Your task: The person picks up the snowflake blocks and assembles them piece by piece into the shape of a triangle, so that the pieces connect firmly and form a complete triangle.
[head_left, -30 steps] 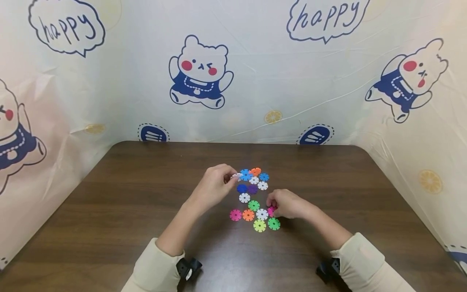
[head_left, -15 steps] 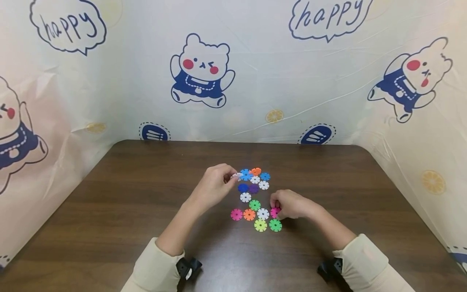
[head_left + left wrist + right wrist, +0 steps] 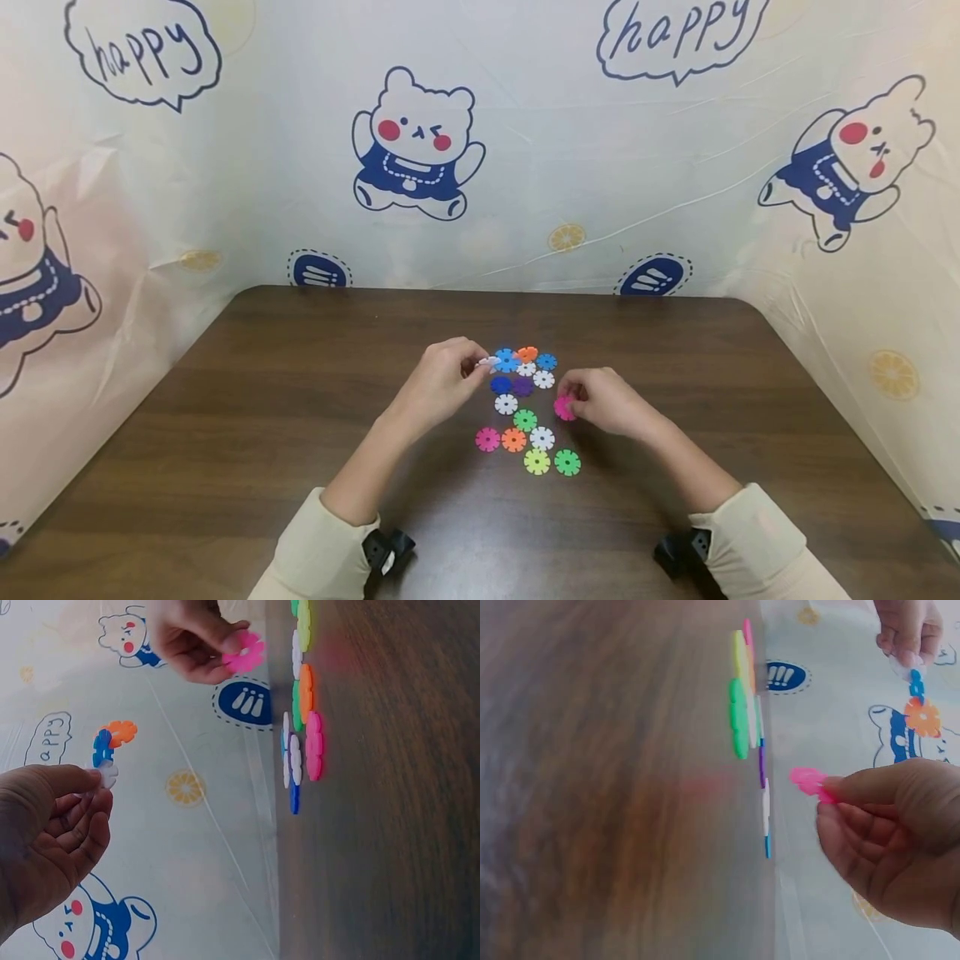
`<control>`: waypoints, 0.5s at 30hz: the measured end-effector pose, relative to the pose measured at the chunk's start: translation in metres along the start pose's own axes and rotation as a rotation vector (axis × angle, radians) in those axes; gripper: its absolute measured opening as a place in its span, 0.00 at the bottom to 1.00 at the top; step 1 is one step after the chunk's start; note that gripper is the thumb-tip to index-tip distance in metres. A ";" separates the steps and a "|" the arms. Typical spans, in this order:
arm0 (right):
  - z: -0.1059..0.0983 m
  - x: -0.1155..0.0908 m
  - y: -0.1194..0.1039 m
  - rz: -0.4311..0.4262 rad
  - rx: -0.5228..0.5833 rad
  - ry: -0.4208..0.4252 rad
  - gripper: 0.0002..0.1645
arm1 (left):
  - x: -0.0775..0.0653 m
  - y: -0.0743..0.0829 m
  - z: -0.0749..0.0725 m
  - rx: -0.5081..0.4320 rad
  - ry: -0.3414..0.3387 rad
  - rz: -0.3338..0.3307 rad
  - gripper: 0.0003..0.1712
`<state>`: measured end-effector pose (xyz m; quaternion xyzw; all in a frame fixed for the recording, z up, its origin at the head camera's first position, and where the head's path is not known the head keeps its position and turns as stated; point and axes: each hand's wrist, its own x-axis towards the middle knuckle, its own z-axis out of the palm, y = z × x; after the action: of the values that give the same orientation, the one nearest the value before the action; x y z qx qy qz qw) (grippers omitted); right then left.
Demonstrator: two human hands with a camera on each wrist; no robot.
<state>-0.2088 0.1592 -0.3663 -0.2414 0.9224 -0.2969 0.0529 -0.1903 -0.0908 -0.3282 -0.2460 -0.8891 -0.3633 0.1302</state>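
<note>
My left hand [image 3: 444, 379] pinches a white notched disc [image 3: 109, 775] between thumb and fingers. Joined to it in a short chain are a blue disc [image 3: 103, 748] and an orange disc [image 3: 122, 733], held above the table. Over on the right, my right hand [image 3: 609, 402] pinches a pink notched disc [image 3: 808, 780] by its edge, lifted off the tabletop. The pink disc and the chain are apart. Between and below the hands lie loose discs, among them a green disc [image 3: 567, 462], a yellow disc [image 3: 537, 462] and an orange disc [image 3: 513, 440].
The discs lie flat on a brown wooden table [image 3: 300, 467]. Another pink disc [image 3: 487, 439] lies at the left of the group, and a purple disc [image 3: 522, 386] farther back. A printed curtain [image 3: 525, 167] stands behind the table and along its sides.
My right hand has picked up the pink disc from beside the white one and raised it up and away. The left hand keeps its chain in nearly the same place.
</note>
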 end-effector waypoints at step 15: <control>-0.010 0.004 -0.010 0.086 0.505 0.366 0.11 | -0.001 0.002 0.003 -0.009 -0.012 -0.009 0.03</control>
<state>-0.2102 0.1558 -0.3519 -0.1239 0.8229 -0.5528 -0.0433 -0.1883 -0.0881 -0.3294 -0.2449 -0.8894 -0.3662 0.1221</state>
